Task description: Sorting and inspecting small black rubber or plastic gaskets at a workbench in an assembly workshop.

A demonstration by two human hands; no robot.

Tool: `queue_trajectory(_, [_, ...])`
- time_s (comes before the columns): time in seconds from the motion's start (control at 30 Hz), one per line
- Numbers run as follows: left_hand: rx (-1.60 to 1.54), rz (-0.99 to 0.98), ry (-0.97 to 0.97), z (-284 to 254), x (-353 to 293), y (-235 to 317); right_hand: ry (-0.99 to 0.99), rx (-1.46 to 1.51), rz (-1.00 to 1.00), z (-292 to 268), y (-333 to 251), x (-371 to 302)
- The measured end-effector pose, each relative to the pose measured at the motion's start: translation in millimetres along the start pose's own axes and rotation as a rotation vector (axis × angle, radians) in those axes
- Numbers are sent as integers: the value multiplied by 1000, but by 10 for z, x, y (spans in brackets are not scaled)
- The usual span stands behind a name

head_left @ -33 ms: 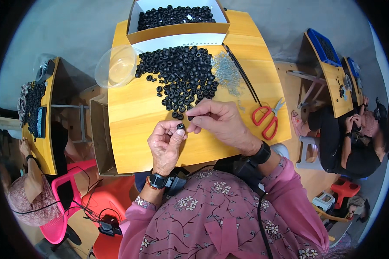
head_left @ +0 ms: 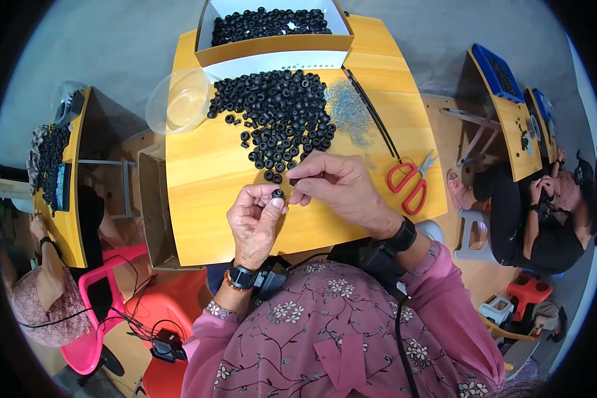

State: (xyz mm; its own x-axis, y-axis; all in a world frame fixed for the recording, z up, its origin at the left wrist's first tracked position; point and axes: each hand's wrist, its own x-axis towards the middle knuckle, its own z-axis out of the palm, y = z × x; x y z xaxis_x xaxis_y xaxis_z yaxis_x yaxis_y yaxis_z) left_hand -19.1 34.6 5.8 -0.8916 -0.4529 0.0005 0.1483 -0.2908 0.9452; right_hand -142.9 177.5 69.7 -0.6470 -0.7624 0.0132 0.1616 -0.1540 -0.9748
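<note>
Between thumb and fingers, my left hand (head_left: 255, 219) pinches a small round black part (head_left: 278, 194) with a hole facing up. Close beside it, my right hand (head_left: 338, 186) is closed in a pinch on a tiny dark piece (head_left: 294, 182), mostly covered by the fingers; its kind cannot be made out. Both hands hover over the near edge of the yellow table (head_left: 205, 225). Just beyond them spreads a heap of similar black parts (head_left: 278, 109), with a few loose ones nearest my fingers. Right of the heap lies a pile of small silvery metal pieces (head_left: 349, 113).
Red-handled scissors (head_left: 412, 186) and thin black rods (head_left: 371, 113) lie on the right. A clear plastic tub (head_left: 179, 109) stands at the left edge. A cardboard box (head_left: 275, 58) of black parts is at the back. Other people sit at tables on both sides.
</note>
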Motion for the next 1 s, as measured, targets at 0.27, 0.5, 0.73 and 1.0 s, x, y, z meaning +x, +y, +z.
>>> queue_trajectory(0.27, [9, 12, -11, -8, 6, -11, 37, -174, 65, 25, 63, 20])
queue_trajectory(0.5, [15, 15, -10, 11, 16, 5, -35, -471, -119, 40, 91, 52])
queue_trajectory(0.73, [47, -1, -17, 6, 10, 29, -20, -462, -91, 41, 140, 40])
queue_trajectory(1.0, [65, -14, -7, 16, 11, 26, -70, -671, -274, -1, 143, 78])
